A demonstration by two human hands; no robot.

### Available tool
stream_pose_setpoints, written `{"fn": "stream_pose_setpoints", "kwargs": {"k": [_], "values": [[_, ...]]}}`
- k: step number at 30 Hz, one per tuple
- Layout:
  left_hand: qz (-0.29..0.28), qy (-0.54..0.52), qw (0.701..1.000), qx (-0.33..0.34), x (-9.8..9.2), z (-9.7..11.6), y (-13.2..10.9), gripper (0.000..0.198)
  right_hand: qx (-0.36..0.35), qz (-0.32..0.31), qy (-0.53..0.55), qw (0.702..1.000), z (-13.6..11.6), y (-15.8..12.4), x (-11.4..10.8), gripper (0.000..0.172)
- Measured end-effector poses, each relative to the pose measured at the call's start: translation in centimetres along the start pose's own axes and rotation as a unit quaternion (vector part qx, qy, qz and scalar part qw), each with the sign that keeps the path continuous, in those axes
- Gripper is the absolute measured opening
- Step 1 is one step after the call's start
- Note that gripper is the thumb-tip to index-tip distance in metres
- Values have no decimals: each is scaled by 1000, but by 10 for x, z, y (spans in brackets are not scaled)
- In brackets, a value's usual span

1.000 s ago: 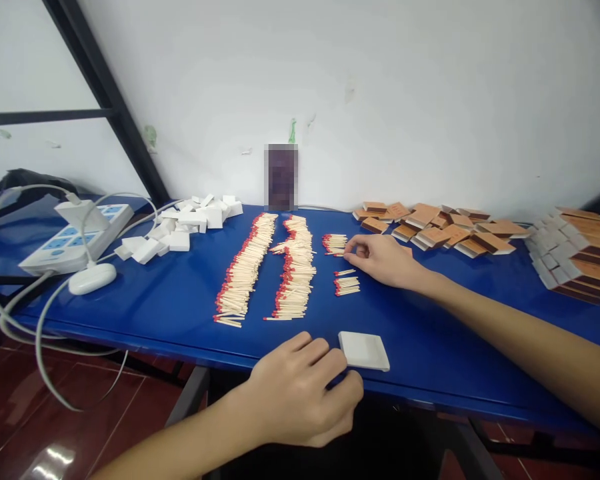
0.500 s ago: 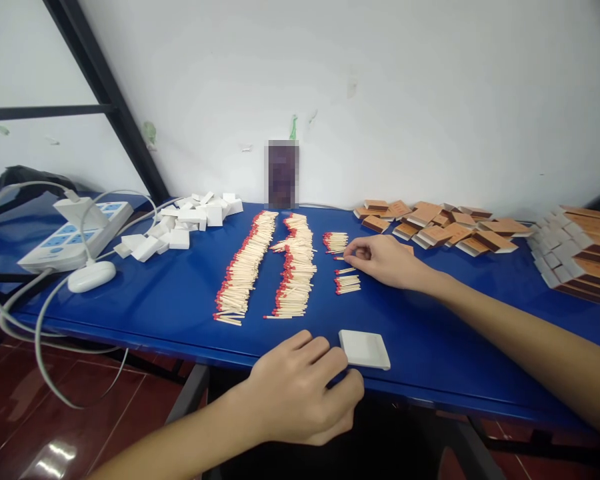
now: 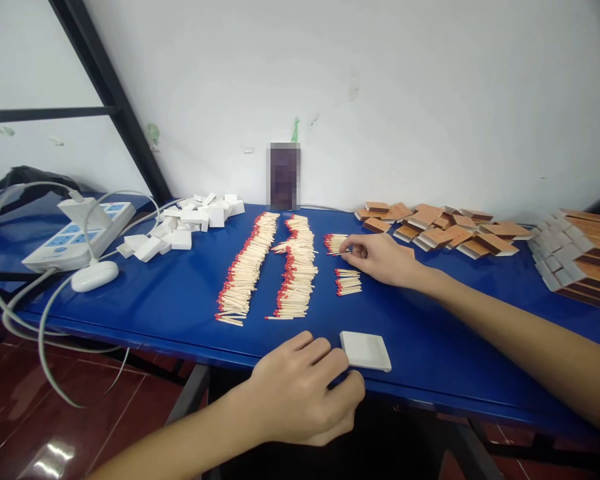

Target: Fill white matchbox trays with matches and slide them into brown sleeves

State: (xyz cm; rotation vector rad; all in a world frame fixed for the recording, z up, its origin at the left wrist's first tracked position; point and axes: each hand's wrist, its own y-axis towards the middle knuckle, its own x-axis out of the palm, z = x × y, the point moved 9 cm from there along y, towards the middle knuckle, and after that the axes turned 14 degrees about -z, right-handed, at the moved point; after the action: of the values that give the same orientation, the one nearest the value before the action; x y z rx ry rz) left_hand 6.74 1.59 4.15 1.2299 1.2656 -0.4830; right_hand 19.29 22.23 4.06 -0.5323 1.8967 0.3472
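Your right hand (image 3: 385,260) has crept a bit farther from the white tray (image 3: 365,351) than it was a second ago, and the stray match just past the near bundle (image 3: 349,282) is gone from that spot. Nothing else has budged.

Big to small: the blue counter (image 3: 155,300) carries two long rows of matches (image 3: 245,270) beyond the tray and off to its left. Your left hand (image 3: 300,390) sits loosely curled and holding nothing, fingertips right at the tray's left edge. The right hand is well beyond the tray, thumb and forefinger pinching a single match (image 3: 341,253). That match lies crosswise, left to right, its free end reaching the far bundle (image 3: 334,243). The near bundle lies the same way, between the tray and the pinched match. So the right hand's closest to both bundles, and the left's closest to the tray.
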Motion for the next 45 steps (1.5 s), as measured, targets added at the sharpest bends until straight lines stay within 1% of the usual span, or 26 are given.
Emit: {"fn": "stream_pose_setpoints", "kwargs": {"k": [6, 11, 16, 19, 22, 25, 28, 35, 43, 45], "values": [[1, 1, 1000, 0, 0, 0, -1, 11, -34, 13, -24, 999, 1, 4, 2, 24], [-1, 6, 1000, 0, 0, 0, 0, 12, -27, 5, -34, 999, 0, 5, 2, 26], [1, 1, 1000, 1, 0, 0, 0, 10, -17, -7, -34, 999, -2, 5, 1, 23], [2, 3, 1000, -3, -1, 0, 0, 10, -18, -36, -15, 999, -3, 4, 3, 20], [2, 2, 1000, -1, -1, 0, 0, 10, -22, -84, 17, 996, -5, 0, 6, 16], [-3, 1, 1000, -2, 0, 0, 1, 10, -9, -126, 41, 991, -6, -5, 8, 15], [-2, -1, 1000, -2, 0, 0, 1, 9, -5, -146, 55, 988, -7, -7, 8, 16], [6, 2, 1000, -2, -2, 0, 0, 9, -40, -147, 52, 987, -15, -5, 6, 23], [1, 11, 1000, -2, -1, 1, 0, 11, -43, -156, 55, 985, -16, -3, 6, 26], [0, 11, 1000, -2, 0, 1, 0, 12, -43, -148, 52, 987, -16, -2, 4, 27]]}}
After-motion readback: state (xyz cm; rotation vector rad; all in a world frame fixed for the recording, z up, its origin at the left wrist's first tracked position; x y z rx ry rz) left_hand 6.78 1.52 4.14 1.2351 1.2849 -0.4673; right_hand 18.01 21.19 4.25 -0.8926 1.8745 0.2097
